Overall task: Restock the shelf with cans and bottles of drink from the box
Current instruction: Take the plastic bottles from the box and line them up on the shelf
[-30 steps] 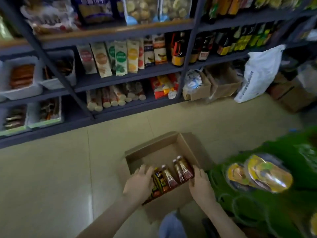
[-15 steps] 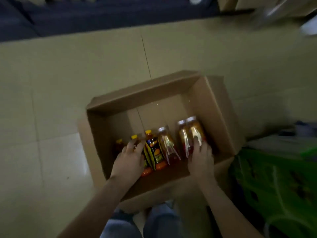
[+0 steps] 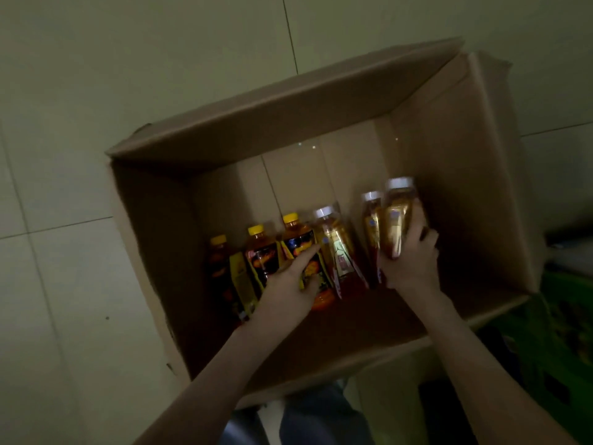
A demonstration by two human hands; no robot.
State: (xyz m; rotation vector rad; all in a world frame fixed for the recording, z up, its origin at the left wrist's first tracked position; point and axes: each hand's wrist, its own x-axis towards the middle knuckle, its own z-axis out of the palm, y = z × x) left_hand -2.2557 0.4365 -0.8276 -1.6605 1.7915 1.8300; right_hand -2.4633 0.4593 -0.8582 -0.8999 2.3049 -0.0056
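Left hand [image 3: 288, 285], right hand [image 3: 412, 263] grip bottles [image 3: 337, 242] in box [image 3: 288, 123]

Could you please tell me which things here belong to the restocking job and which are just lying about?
Job: cardboard box; three yellow-capped bottles, left hand gripping one; three white-capped bottles, right hand gripping the rightmost.
Lying about: green crate at right; tiled floor.
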